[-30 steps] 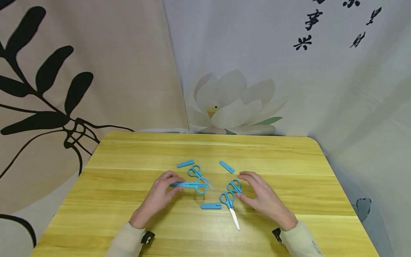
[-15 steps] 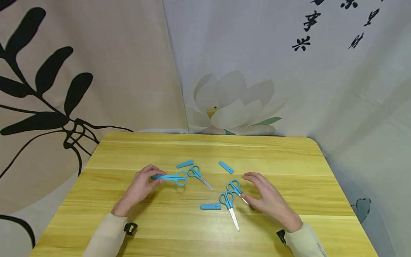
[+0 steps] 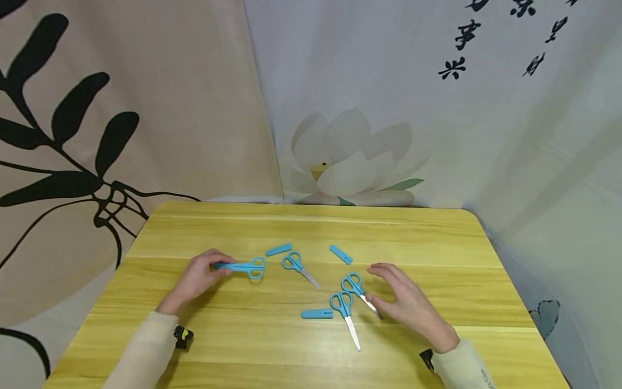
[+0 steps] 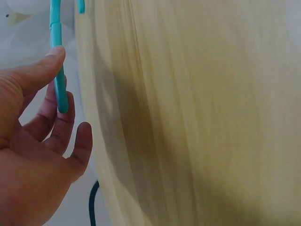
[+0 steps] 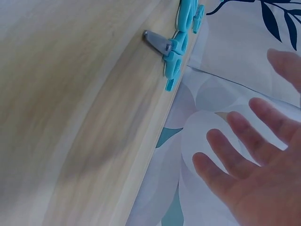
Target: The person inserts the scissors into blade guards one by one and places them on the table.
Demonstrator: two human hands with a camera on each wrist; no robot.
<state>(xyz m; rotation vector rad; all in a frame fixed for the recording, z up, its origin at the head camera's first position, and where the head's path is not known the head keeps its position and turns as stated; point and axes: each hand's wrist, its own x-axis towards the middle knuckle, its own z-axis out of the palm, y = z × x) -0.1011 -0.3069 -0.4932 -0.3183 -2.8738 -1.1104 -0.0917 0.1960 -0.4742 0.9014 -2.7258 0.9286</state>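
My left hand (image 3: 198, 276) pinches a pair of blue scissors (image 3: 243, 267) by its sheathed blade end, the finger loops pointing right. In the left wrist view, thumb and fingers grip the blue sheath (image 4: 60, 89) above the table. My right hand (image 3: 408, 305) holds nothing, its fingers extended and spread in the right wrist view. It is nearest to an unsheathed pair of scissors (image 3: 353, 283), whose blade tip lies by the thumb. Beside that lies another bare-bladed pair (image 3: 342, 304), and a third (image 3: 293, 261) rests farther left.
Three loose blue sheaths lie on the wooden table (image 3: 437, 237): one at the back left (image 3: 278, 249), one at the back right (image 3: 341, 254) and one in front (image 3: 317, 314). Printed curtains (image 3: 369, 65) hang behind the table's far edge.
My left hand has carried the sheathed scissors leftward, away from the other scissors. My right hand has shifted slightly right, uncovering the blade of the nearest pair.
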